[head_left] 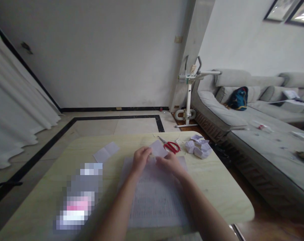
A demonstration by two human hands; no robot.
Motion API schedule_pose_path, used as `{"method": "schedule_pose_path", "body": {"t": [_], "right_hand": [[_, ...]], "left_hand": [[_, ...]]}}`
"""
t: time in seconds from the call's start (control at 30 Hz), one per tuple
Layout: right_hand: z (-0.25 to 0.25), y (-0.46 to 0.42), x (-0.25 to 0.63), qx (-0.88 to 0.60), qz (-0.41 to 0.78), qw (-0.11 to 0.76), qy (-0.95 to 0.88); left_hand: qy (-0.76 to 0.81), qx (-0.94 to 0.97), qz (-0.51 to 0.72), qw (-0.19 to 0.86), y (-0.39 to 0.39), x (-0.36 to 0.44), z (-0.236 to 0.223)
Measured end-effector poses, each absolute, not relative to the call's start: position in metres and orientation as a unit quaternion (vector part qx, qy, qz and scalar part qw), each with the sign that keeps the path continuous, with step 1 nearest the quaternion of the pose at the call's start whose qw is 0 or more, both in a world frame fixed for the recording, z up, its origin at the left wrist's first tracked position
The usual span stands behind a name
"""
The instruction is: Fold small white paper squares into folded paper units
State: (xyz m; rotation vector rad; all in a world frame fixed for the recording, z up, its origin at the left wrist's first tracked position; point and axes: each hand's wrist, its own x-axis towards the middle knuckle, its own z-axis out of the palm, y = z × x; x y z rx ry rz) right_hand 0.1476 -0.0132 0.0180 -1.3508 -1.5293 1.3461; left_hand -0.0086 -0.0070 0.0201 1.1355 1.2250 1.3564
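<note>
Between my two hands is a small square of white paper (158,148). My left hand (141,158) pinches its left side, and my right hand (171,163) is closed on its lower right edge. Both hands are over a larger printed sheet (157,204) lying flat on the table. Scissors with red handles (172,147) lie just beyond my right hand. Several folded paper pieces (198,146) sit in a pile to the right. On the left rests a creased paper piece (106,152).
The pale wooden table (217,187) has rounded corners. A blurred-out object (78,197) lies on its left part. Thin paper scraps are near the scissors. Beyond the table stand a white exercise machine (188,97) and a grey sofa (275,144) bearing a blue bag (239,98).
</note>
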Motion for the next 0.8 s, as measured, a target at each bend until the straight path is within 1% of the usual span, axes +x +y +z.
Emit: {"method": "schedule_pose_path", "body": {"t": [0.17,0.3,0.47,0.57,0.63,0.73,0.8], "right_hand": [[0.016,-0.012,0.147,-0.538,0.500,0.342,-0.586],[0.019,-0.011,0.146,-0.467,0.533,0.398,-0.582],[0.022,-0.007,0.150,-0.494,0.484,0.469,-0.549],[0.023,-0.006,0.152,-0.490,0.474,0.510,-0.524],[0.023,-0.006,0.151,-0.495,0.476,0.507,-0.521],[0.021,-0.007,0.148,-0.493,0.484,0.481,-0.539],[0.019,-0.007,0.146,-0.485,0.479,0.482,-0.550]], "left_hand": [[0.498,0.455,0.577,0.460,-0.008,-0.008,0.021],[0.496,0.432,0.573,0.488,-0.007,-0.006,0.022],[0.492,0.443,0.557,0.502,-0.008,-0.005,0.022],[0.476,0.473,0.527,0.521,-0.009,-0.004,0.021],[0.475,0.486,0.516,0.521,-0.010,-0.002,0.019],[0.484,0.493,0.518,0.504,-0.012,0.002,0.018],[0.490,0.498,0.516,0.495,-0.013,0.003,0.018]]}}
